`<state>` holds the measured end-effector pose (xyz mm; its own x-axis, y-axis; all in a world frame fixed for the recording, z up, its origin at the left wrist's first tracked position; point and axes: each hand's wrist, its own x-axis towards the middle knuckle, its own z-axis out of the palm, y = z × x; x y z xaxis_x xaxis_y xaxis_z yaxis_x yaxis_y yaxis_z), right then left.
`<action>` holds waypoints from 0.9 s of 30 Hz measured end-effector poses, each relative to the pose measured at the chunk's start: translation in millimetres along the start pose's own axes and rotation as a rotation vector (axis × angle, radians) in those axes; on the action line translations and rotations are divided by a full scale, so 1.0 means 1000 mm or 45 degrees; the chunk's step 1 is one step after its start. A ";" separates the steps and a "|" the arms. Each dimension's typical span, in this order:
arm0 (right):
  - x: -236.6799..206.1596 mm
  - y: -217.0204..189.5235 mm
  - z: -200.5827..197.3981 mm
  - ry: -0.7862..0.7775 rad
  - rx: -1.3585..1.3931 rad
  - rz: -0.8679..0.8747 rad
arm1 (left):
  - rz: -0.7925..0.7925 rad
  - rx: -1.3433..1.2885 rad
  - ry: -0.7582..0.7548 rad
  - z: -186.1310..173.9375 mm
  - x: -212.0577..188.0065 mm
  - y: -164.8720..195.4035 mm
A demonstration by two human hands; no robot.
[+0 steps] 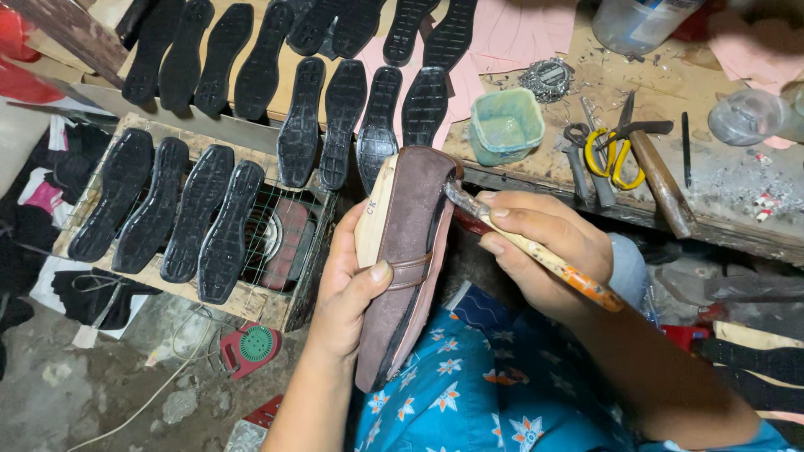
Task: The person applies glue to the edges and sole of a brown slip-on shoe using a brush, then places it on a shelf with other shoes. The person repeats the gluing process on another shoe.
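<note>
While the left hand (352,289) grips the brown shoe (410,251), the right hand (540,247) closes on a brush (536,251) at the toe; gluing step, apparently; steady strokes needed next.

Much of the workbench scene sits out of view

The plastic jar (641,21) and upper soles (402,29) are cut by the top edge; the left hand (352,276) hides part of the shoe (410,251), whose heel end vanishes behind the blue shirt (469,385). The brush (536,251) bristles disappear behind the shoe's rim.
</note>
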<state>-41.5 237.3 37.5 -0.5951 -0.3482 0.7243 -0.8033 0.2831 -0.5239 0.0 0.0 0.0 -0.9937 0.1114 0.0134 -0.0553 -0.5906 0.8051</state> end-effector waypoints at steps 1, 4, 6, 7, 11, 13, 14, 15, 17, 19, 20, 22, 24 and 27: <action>0.000 -0.002 -0.001 -0.014 0.007 0.014 | -0.006 0.000 0.009 0.002 -0.001 0.001; 0.004 -0.009 0.007 -0.050 0.014 0.045 | -0.023 -0.011 0.023 -0.003 -0.001 0.010; 0.005 -0.012 0.010 -0.064 0.016 0.054 | -0.034 -0.026 0.024 -0.004 -0.001 0.013; 0.008 -0.010 0.013 -0.062 0.015 0.053 | -0.032 -0.026 0.026 -0.007 0.002 0.015; 0.019 0.001 0.015 -0.088 0.003 0.057 | -0.025 -0.039 0.025 -0.010 0.018 0.019; 0.019 -0.002 0.015 -0.116 0.006 0.053 | -0.020 -0.045 0.023 -0.010 0.017 0.021; 0.018 -0.003 0.016 -0.127 0.014 0.046 | -0.016 -0.044 0.022 -0.011 0.017 0.022; 0.021 0.001 0.017 -0.138 0.021 0.038 | -0.012 -0.042 0.022 -0.013 0.021 0.023; 0.019 -0.002 0.019 -0.151 0.038 0.041 | -0.015 -0.042 0.028 -0.014 0.019 0.025; 0.019 0.002 0.019 -0.169 0.066 0.046 | -0.013 -0.044 0.036 -0.013 0.024 0.025; 0.018 0.001 0.021 -0.179 0.082 0.052 | -0.012 -0.046 0.039 -0.013 0.022 0.026; 0.016 0.000 0.024 -0.202 0.105 0.047 | -0.009 -0.042 0.044 -0.012 0.020 0.029; 0.016 -0.003 0.026 -0.226 0.116 0.024 | -0.002 -0.030 0.046 -0.013 0.018 0.032; 0.016 -0.008 0.026 -0.268 0.188 0.023 | -0.007 -0.021 0.056 -0.015 0.014 0.035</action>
<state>-45.2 206.2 42.3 -0.5884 -0.5272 0.6130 -0.7779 0.1626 -0.6070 -17.7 -31.5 19.6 -0.9967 0.0797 -0.0174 -0.0621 -0.6034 0.7950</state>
